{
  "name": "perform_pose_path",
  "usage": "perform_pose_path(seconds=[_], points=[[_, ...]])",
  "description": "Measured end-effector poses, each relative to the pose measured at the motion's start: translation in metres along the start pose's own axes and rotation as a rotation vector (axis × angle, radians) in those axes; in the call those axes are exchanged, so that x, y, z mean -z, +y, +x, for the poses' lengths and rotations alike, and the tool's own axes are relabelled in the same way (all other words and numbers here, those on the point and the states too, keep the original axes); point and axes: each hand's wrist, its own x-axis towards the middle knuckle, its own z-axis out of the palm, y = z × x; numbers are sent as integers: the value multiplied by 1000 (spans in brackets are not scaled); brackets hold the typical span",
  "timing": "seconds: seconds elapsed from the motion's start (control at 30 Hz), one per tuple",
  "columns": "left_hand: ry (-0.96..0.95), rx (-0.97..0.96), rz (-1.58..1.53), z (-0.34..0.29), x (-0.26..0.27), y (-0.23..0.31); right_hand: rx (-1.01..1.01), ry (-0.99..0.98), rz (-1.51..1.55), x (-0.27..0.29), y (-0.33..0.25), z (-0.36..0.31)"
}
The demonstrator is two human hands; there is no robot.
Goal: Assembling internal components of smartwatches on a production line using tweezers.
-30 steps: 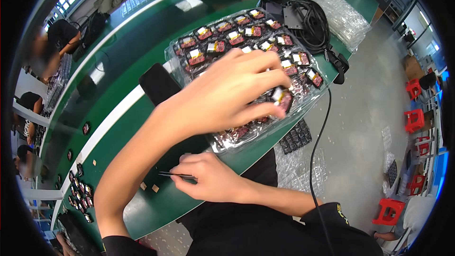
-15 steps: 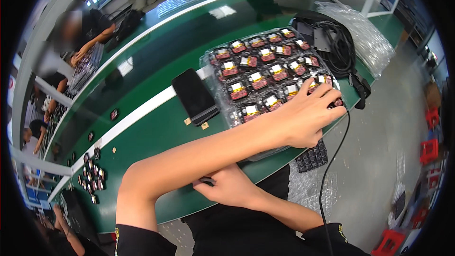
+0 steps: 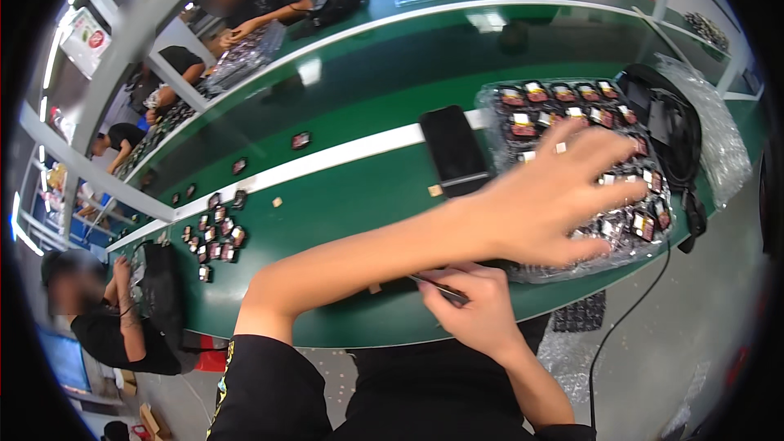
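Left hand [image 3: 551,204] over tray [image 3: 563,273] of modules [image 3: 643,225]

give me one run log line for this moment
left hand: open, over tray | right hand: holding tweezers | phone: beside tray

The left hand [image 3: 555,204] is stretched, fingers spread, over a clear plastic tray [image 3: 563,273] filled with small black modules [image 3: 523,124]; whether anything is touched there cannot be told. Dark tweezers [image 3: 447,290] are gripped in the right hand [image 3: 480,310], near the edge of the green table [image 3: 343,204]. A black phone [image 3: 452,147] is laid just beside the tray. Loose black pieces [image 3: 214,233] are scattered farther left. To the tray's right, a black bag [image 3: 682,135] and clear plastic sheets [image 3: 719,139] are placed.
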Motion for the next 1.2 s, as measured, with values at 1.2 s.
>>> perform_pose_path(seconds=[1.2], points=[[-129,769,251,-242,135,56,-90,-101,-223,-6,-8,12]])
